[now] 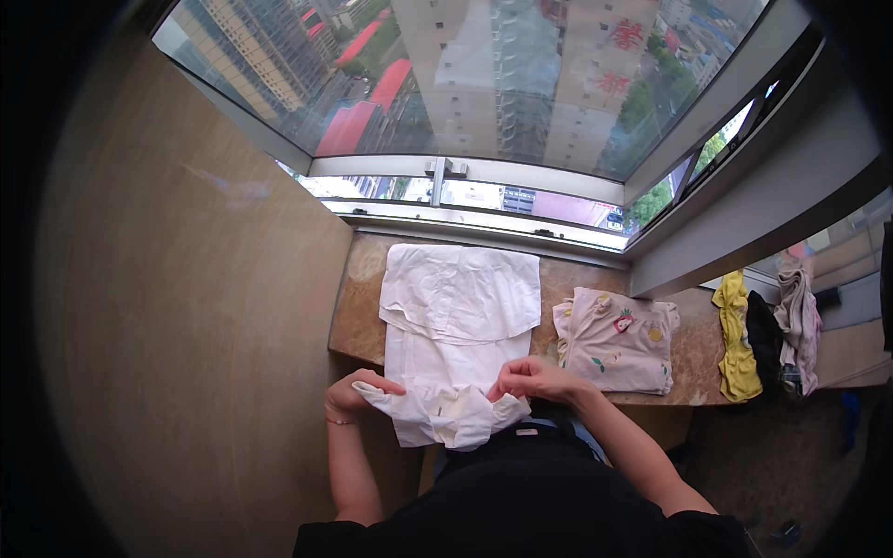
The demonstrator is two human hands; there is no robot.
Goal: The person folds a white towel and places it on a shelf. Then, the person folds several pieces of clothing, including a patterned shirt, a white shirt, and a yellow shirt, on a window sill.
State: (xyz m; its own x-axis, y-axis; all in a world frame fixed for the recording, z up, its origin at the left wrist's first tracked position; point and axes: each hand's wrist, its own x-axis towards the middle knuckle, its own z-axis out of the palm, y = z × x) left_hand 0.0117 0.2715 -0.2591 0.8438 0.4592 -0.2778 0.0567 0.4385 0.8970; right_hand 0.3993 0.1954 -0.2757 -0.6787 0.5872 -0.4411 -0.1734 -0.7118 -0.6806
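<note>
A white collared shirt (457,349) lies on the brown stone windowsill in front of me, its far part folded back over itself. The collar end hangs over the near edge, close to my body. My left hand (356,392) pinches the shirt at its left side, near a sleeve or shoulder. At the right side of the collar, my right hand (524,379) has its fingers curled on the white cloth. A folded pink garment with fruit prints (617,342) lies to the right of the shirt.
Farther right along the stone sill (698,331) lie a yellow garment (737,342), a black one (764,335) and some greyish-pink clothes (795,314). A tilted window (446,166) with a metal handle rises beyond the sill. A smooth beige panel (202,279) stands on the left.
</note>
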